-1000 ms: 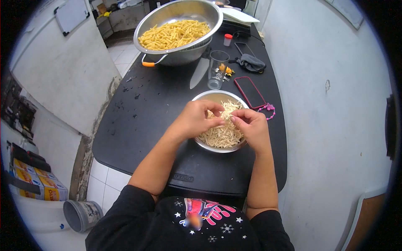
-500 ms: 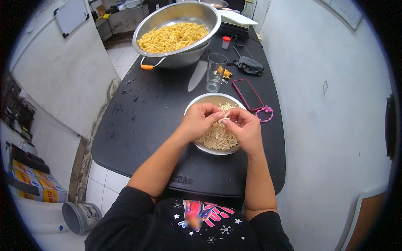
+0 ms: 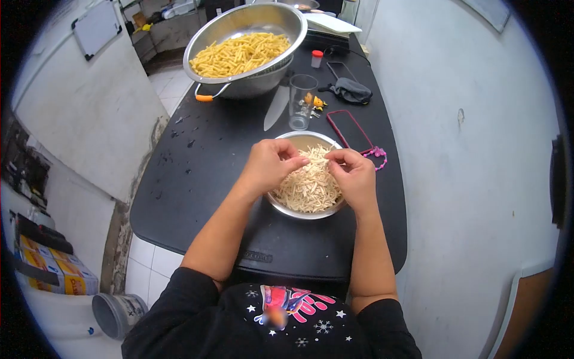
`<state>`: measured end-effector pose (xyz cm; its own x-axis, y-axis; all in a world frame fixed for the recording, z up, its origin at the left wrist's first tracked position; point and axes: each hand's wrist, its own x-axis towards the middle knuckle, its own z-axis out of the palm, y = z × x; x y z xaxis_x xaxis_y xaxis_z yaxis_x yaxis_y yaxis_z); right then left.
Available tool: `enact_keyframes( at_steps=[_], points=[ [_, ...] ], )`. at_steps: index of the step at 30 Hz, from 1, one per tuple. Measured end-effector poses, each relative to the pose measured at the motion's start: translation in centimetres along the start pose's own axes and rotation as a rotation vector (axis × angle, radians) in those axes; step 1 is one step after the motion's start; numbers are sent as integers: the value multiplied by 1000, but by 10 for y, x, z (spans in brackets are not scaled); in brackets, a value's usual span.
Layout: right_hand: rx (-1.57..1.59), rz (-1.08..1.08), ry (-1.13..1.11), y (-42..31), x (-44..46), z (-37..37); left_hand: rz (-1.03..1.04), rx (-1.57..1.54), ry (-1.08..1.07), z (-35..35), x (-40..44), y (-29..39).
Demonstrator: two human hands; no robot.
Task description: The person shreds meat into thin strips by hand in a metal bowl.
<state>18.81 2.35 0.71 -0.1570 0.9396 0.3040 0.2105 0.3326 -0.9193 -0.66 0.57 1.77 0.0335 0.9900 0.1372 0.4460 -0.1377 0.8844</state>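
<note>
The left hand's [image 3: 265,167] thumb and forefinger come close together over the far half of the heap, and the right hand's [image 3: 357,178] thumb and forefinger curl in facing them, with a narrow gap between the two hands. At this size I cannot tell whether either pair of fingertips pinches a strand. Below them, a heap of thin, pale cream shreds [image 3: 308,192] fills most of a round, silver metal bowl [image 3: 297,213], the hands covering parts of its left and right sides.

Just beyond the far rim stands a tall, clear drinking glass [image 3: 300,107], upright, with a wide, bare steel knife blade [image 3: 276,112] to its left and keys with an orange-and-yellow charm [image 3: 315,103] to its right. A dark phone in a magenta case [image 3: 351,133] lies near the bowl's far right side, its pink and purple bead loop [image 3: 380,157] close to the right hand. Further off are a grey fabric pouch [image 3: 351,91] and a small red-lidded pot [image 3: 317,58]. At the far left of the black table [image 3: 197,197], a wide silver vessel [image 3: 284,21] of yellow sticks [image 3: 239,55] leans toward the person.

The shreds' long axes run in many directions, crossing one another; the blade's tip points toward the person, slightly left.
</note>
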Motion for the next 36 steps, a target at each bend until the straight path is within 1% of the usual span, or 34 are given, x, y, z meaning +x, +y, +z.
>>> enact_keyframes(
  at_steps=[1, 4, 7, 10, 13, 16, 17, 19, 20, 22, 23, 25, 26, 27, 28, 30, 31, 34, 36],
  points=[
    [-16, -47, 0, -2, -1, -1, -38, 177, 12, -5, -1, 9],
    [-127, -247, -11, 4, 0, -1, 158, 332, 134, 2, 3, -11],
    [-166, -272, -55, 6, 0, -4, 68, 671, 46, 13, 6, -12],
    [-135, -196, -29, -1, 0, -2, 34, 648, -2, 17, 7, -11],
    [-61, -115, -56, -2, 2, 9, 22, 344, 50, 9, 6, -1],
    [-5, -116, -120, -13, 10, 22, 178, 166, 127, 10, 6, 2],
    [-12, -134, -125, -6, 14, 25, 178, 166, 125, 10, 5, 3],
    [-84, -137, -126, -5, 19, 24, 175, 165, 125, 11, 4, 3],
    [-120, -138, -129, -4, 21, 23, 142, 155, 88, 8, 4, 4],
    [-285, -193, -21, 5, 28, 22, 73, 134, 14, 0, 4, 6],
    [-368, -218, 34, 9, 31, 21, 45, 80, 24, -2, 4, 1],
    [-222, -82, -39, 16, 37, 13, 0, -19, 39, -5, 9, -7],
    [-147, -14, -75, 18, 39, 11, -41, -115, 55, -5, 11, -8],
    [-49, 68, -158, 5, 36, 10, -84, -213, 70, -4, 10, -6],
    [-16, 26, -173, 2, 34, 14, -130, -309, 84, -3, 9, -4],
    [49, -62, -201, -4, 29, 23, -106, -451, 60, 2, 10, -6],
    [-17, -47, -218, -15, 25, 23, -94, -522, 47, 3, 10, -7],
    [-227, -96, -168, -9, 27, 26, -75, -418, 58, 5, 11, -8],
    [-305, -64, -74, -1, 33, 17, -79, -431, 51, 3, 9, -8]
  ],
)
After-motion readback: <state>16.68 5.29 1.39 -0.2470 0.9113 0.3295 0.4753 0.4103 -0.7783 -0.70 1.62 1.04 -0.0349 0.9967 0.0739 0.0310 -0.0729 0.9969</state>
